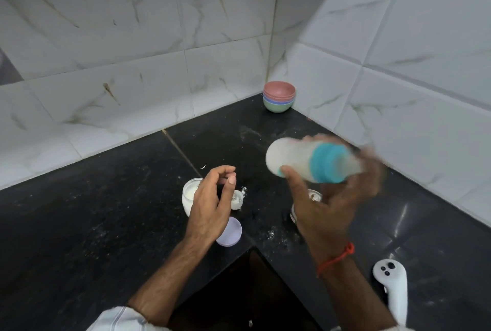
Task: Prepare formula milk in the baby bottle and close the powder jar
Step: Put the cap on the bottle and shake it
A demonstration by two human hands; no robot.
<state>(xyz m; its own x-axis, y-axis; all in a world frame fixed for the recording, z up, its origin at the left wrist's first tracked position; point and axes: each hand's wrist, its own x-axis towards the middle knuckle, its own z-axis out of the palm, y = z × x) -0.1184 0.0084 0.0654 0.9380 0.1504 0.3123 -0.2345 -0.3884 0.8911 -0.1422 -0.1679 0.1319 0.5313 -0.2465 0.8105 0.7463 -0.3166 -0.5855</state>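
Note:
My right hand [329, 198] grips the baby bottle [297, 158], which lies almost sideways in the air and is blurred by motion. It holds white milk and has a teal collar. My left hand [212, 198] hovers over the open powder jar [190, 192], fingers loosely curled, holding nothing I can see. The jar is glass with white powder inside. A white scoop [237, 200] lies just right of it. The jar's lilac lid [229, 232] rests on the black counter [106, 211] below my left hand.
A stack of coloured bowls [279, 99] sits in the far corner by the tiled walls. A steel cup [313, 196] is partly hidden under my right hand. A white controller [393, 285] lies at the right front. Powder is spilled on the counter.

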